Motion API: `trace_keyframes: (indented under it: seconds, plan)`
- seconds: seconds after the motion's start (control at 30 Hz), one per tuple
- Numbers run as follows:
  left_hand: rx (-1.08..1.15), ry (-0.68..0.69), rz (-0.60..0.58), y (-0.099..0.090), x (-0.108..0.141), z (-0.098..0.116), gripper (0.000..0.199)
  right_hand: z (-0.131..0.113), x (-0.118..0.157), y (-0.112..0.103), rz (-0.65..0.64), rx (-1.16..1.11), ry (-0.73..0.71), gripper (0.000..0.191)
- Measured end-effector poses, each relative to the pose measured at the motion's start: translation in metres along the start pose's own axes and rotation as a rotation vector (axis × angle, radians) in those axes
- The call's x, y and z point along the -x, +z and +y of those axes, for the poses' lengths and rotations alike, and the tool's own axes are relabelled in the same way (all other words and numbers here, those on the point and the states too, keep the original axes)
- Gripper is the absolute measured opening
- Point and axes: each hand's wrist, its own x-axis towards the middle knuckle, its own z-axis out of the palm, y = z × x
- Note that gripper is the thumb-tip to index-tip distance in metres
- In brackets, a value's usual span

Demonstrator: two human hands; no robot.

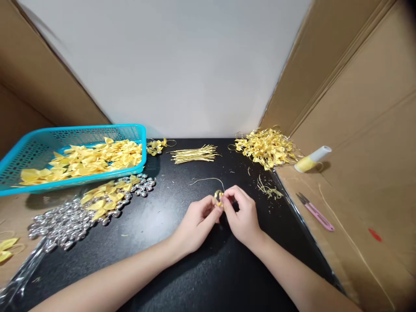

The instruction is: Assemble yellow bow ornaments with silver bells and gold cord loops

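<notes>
Over the middle of the black tabletop, my left hand (201,222) and my right hand (243,214) meet, fingertips pinched on a small yellow ribbon bow (220,200). A shiny silver bead (217,194) seems to sit against the bow, though fingers partly cover both. From the right fingertips a thin pale thread (208,179) curves up and to the left above the table. Beyond my hands lies a bundle of gold cords (194,154). Short cord offcuts (269,190) are scattered to the right of my right hand.
At left, a blue basket (143,143) holds yellow bows; silver beads (65,223) and loose bows (105,197) lie before it. Bows with gold loops (268,147) are heaped back right. Beside the table are a thread spool (307,164), pink snips (320,217) and cardboard walls (367,130).
</notes>
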Motion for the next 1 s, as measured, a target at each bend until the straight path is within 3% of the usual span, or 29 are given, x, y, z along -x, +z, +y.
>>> trace_keyframes:
  seconds: [0.3, 0.47, 0.6, 0.83, 1.0]
  plan:
    - [-0.105, 0.032, 0.094, -0.002, -0.003, -0.008, 0.031, 0.0, 0.003, -0.005, 0.024, -0.093, 0.101, 0.007]
    - [-0.246, 0.109, 0.099, -0.005, -0.002, -0.01, 0.028, 0.003, 0.0, -0.015, -0.057, 0.126, -0.144, 0.006]
    - [-0.495, 0.2, 0.088, -0.007, -0.001, -0.01, 0.019, 0.004, -0.001, -0.018, -0.129, 0.332, -0.294, 0.002]
    - [-0.907, 0.231, 0.027, -0.01, -0.001, -0.003, 0.017, -0.002, -0.001, -0.019, -0.22, 0.555, -0.398, 0.019]
    - [-1.004, 0.284, 0.016, -0.012, -0.003, -0.002, 0.019, 0.001, -0.002, -0.017, -0.25, 0.56, -0.383, 0.031]
